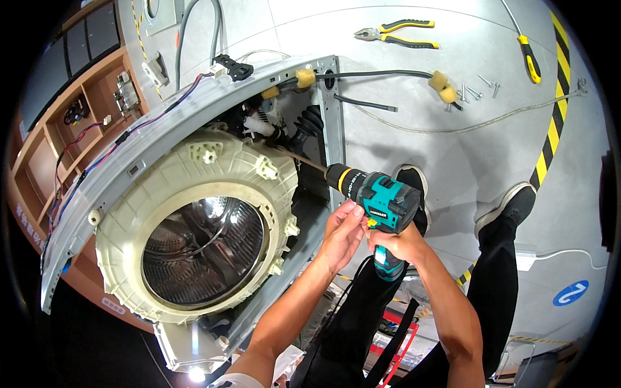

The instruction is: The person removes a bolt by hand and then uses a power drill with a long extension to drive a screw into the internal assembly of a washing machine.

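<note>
My right hand (398, 246) grips the handle of a teal-and-black cordless drill (388, 200), whose long bit (304, 160) points up-left into the opened washing machine. My left hand (343, 236) has curled fingers and its thumb against the drill's left side, below the chuck; some fingertips are hidden. The cream plastic tub (119, 226) surrounds a steel drum (197, 255) inside the grey metal cabinet frame (333, 142). Around the bit's far end are dark hoses and white fittings (257, 126).
Pliers (407, 45), a yellow screwdriver (530, 59), several loose bolts (474, 94) and foam-padded cables (438, 82) lie on the grey floor beyond the drill. A wooden compartment unit (48, 168) stands left. My shoes (511, 213) and legs are below-right, beside striped tape (554, 129).
</note>
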The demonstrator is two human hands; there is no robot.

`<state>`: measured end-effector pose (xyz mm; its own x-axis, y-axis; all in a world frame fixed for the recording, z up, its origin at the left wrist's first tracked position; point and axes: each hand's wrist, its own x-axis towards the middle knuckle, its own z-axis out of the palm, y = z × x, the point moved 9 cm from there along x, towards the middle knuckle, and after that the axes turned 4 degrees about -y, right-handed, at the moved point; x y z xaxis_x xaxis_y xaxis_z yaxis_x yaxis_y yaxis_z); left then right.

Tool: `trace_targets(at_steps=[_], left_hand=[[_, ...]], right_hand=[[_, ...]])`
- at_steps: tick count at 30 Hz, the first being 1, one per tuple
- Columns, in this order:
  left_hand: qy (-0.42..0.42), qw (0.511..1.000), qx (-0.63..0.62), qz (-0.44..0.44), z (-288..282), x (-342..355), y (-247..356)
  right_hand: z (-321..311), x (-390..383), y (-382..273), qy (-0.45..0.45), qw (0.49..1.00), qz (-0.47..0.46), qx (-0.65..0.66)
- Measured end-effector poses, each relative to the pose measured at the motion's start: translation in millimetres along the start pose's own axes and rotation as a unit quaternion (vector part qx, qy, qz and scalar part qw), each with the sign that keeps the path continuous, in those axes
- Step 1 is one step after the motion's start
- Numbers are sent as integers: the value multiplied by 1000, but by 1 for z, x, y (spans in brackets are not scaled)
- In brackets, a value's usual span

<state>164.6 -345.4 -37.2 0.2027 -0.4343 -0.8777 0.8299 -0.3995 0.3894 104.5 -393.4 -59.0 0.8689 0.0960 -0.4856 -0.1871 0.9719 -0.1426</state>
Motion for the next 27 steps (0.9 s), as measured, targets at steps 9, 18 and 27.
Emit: trace_targets(at_steps=[9, 18, 27], left_hand=[[17, 1000, 5, 14, -4, -2, 2], [17, 1000, -2, 13, -8, -2, 1], [19, 998, -55, 9, -6, -3, 3]], right_hand=[[4, 1, -1, -1, 1000, 10, -28], [6, 3, -2, 4, 1000, -3, -14], [3, 5, 3, -9, 998, -10, -64]])
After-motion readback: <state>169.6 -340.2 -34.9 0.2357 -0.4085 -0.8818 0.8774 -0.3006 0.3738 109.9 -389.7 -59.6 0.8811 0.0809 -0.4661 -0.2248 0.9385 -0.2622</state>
